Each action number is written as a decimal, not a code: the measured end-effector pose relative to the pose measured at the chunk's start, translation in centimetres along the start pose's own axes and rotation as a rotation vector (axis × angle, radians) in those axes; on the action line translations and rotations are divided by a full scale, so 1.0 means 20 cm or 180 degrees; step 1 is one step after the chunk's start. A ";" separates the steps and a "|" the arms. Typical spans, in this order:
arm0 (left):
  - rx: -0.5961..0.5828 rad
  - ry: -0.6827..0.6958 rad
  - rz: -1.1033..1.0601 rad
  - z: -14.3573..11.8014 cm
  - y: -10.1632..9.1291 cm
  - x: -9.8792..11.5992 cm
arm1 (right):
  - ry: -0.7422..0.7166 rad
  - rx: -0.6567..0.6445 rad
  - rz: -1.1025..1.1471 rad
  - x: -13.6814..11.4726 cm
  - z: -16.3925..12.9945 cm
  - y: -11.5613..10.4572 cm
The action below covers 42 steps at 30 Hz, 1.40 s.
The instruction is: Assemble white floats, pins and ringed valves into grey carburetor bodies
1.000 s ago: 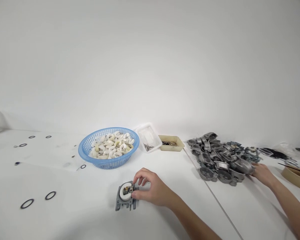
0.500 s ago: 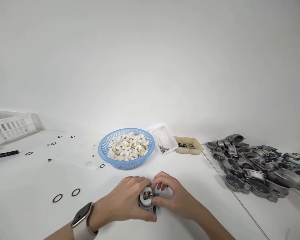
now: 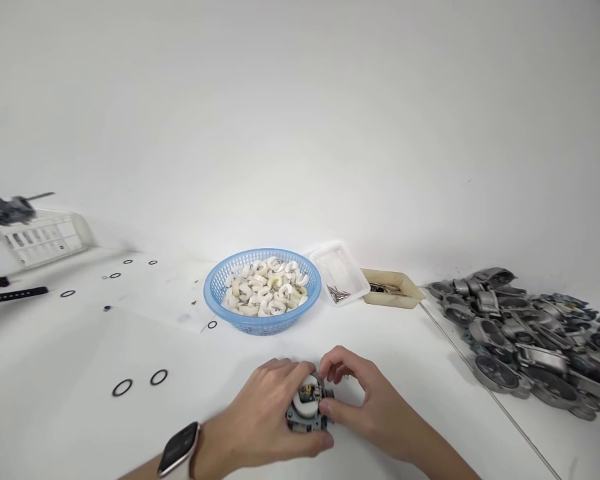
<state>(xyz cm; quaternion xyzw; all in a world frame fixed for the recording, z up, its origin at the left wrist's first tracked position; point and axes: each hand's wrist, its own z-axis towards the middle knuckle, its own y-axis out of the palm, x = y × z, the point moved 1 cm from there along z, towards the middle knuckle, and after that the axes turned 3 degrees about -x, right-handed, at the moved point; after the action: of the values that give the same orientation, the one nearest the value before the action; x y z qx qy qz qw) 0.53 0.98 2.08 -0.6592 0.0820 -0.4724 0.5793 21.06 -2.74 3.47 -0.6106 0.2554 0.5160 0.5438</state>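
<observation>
My left hand [image 3: 260,420], with a watch [image 3: 180,447] on its wrist, wraps round the left side of a small grey metal housing [image 3: 300,423] low in the middle of the view. Inside the housing sits a white ring-shaped piece [image 3: 307,407] with small brass and dark parts at its centre. My right hand [image 3: 375,403] is closed at the housing's right edge, thumb tip and bent fingers touching it. Whether a small part is between those fingertips is hidden.
A blue basket [image 3: 213,307] of white ring pieces stands behind my hands. Beside it are a white tray [image 3: 337,260] with metal pins and a beige tray [image 3: 400,300]. Grey housings [image 3: 525,333] are piled at right. Black rings [image 3: 159,377] and a white crate [image 3: 43,240] lie left.
The view has shifted, so most things appear farther right. A blurred dark grey part now shows above the white crate. Fingers at the pile's right edge are gone. My grip looks nearly the same.
</observation>
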 end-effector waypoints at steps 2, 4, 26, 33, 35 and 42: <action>-0.0007 -0.0001 0.0048 0.00 0.00 0.00 | 0.0008 0.0002 -0.0044 0.00 0.00 0.00; 0.0001 -0.0006 0.0085 0.00 0.01 -0.01 | 0.0018 0.0031 -0.0110 0.00 0.00 0.00; 0.0069 0.0063 0.0172 0.00 0.02 -0.04 | -0.0374 0.0134 -0.0498 0.00 0.00 0.01; 0.0017 -0.0168 0.0117 -0.02 0.01 -0.03 | -0.0718 0.0921 -0.3497 0.29 0.25 -0.37; 0.0039 -0.0157 0.0086 -0.02 0.01 -0.04 | -0.0773 0.0887 -0.3919 0.37 0.37 -0.45; 0.0188 -0.0120 0.0005 -0.02 0.03 -0.05 | -0.0969 0.0849 -0.5073 0.51 0.59 -0.48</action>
<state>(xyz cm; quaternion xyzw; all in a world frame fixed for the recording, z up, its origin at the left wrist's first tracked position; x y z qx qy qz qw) -0.12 1.18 0.92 -0.6505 0.0576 -0.4617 0.6003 28.77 13.37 -0.49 -0.4623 -0.2722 0.0175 0.8437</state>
